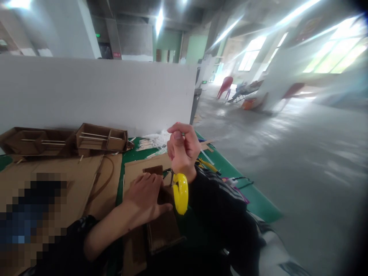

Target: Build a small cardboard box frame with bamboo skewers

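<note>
My left hand (146, 195) lies over a folded brown cardboard piece (165, 234), its fingers bent over the top and its thumb along the right side. Raised above the table, my right hand (185, 147) is closed, with index finger and thumb drawn together. Whatever it may hold is too small or hidden to name. A glossy yellow loop (181, 194), like a tool handle, shows just below my right wrist, beside a dark thin part; I cannot tell what it hangs from. A small brown cardboard flap (153, 170) stands up beyond my left fingers.
Cardboard models with sticks across them (100, 138) stand at the back left. White shreds and pale sticks (146, 143) lie behind my hands. Yellow-handled pliers (208, 165) are by my right sleeve. A white panel (94, 92) rises behind the green table (264, 207).
</note>
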Available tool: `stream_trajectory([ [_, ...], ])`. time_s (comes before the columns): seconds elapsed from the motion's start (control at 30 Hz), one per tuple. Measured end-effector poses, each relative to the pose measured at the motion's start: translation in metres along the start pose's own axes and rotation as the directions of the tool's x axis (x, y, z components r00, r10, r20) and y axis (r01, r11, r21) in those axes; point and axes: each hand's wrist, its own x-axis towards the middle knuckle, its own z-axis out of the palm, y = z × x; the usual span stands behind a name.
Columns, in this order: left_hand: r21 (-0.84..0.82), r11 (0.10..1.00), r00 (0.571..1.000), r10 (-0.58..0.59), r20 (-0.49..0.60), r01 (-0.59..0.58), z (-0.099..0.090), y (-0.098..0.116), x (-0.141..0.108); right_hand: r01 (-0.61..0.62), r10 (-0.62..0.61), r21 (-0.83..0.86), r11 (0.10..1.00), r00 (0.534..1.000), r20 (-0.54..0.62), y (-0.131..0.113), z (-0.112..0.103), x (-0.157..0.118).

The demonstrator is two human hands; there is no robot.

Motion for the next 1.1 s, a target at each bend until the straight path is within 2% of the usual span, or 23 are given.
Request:
stream_trajectory([
  [0.13,0.008,0.999,0.995,-0.048,-0.087,0.049,0.007,-0.002,0.001,-0.033,0.033,0.022,0.999,0.999,-0.006,-0.002,0.000,0.001],
  [0.23,-0.022,1.000,0.993,-0.015,-0.118,0.013,0.012,-0.003,0.000,-0.039,0.039,0.020,0.999,0.999,-0.008,-0.004,0.000,0.000],
  [0.33,-0.079,0.994,0.994,0.070,-0.086,-0.077,0.013,-0.004,0.001,-0.049,0.049,0.018,0.999,0.999,-0.007,-0.006,0.001,-0.001],
  [0.43,-0.140,0.985,0.994,0.099,-0.035,-0.103,0.011,-0.006,0.002,-0.047,0.047,0.006,0.999,0.999,-0.022,-0.009,0.001,0.002],
  [0.57,-0.173,0.982,0.997,0.072,-0.023,-0.075,0.003,-0.005,0.002,0.025,-0.023,0.014,1.000,0.993,-0.119,-0.024,-0.009,0.016],
  [0.77,-0.187,0.977,0.995,0.095,-0.028,-0.099,-0.004,-0.004,0.001,0.116,-0.127,-0.054,0.992,0.948,-0.293,-0.056,-0.030,0.042],
  [0.93,-0.182,0.979,0.996,0.090,-0.021,-0.092,-0.009,-0.006,0.003,0.166,-0.176,-0.059,0.984,0.931,-0.320,-0.066,-0.040,0.050],
  [1.1,-0.022,0.998,0.998,0.052,-0.017,-0.053,-0.012,-0.011,0.010,0.216,-0.226,-0.067,0.974,0.919,-0.324,-0.068,-0.044,0.051],
])
